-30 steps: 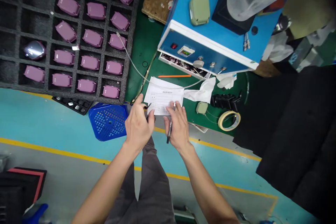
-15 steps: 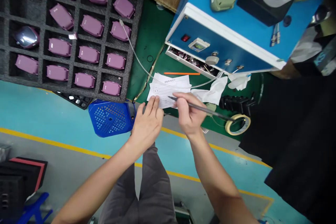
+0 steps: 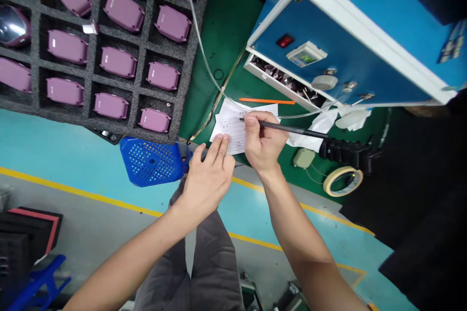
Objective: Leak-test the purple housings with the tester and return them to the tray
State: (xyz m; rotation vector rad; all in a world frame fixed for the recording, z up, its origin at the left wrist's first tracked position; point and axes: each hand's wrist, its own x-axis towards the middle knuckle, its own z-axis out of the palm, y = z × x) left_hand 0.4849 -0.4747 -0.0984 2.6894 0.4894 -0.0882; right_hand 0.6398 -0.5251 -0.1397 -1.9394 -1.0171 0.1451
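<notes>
Printed paper slips (image 3: 233,129) lie stacked and slightly fanned on the green table near its front edge. My left hand (image 3: 209,175) rests with its fingertips on their lower left part, fingers extended. A dark pen (image 3: 292,129) is pinched in my right hand (image 3: 266,143), its tip over the upper part of the top slip. That hand covers the right side of the slips. Just behind the paper lies an orange stick (image 3: 267,100), and a clear thin tube (image 3: 202,48) curves past it.
A grey foam tray (image 3: 138,92) of purple cases is at left, a blue machine (image 3: 328,34) at back right. White tissue (image 3: 315,131), black parts (image 3: 350,153) and a tape roll (image 3: 343,181) lie right. A blue perforated stool (image 3: 151,161) stands below the tray.
My right hand and the pen tip have moved up the slip, towards its printed heading. The view has shifted closer to the table. My left hand still rests on the paper.
</notes>
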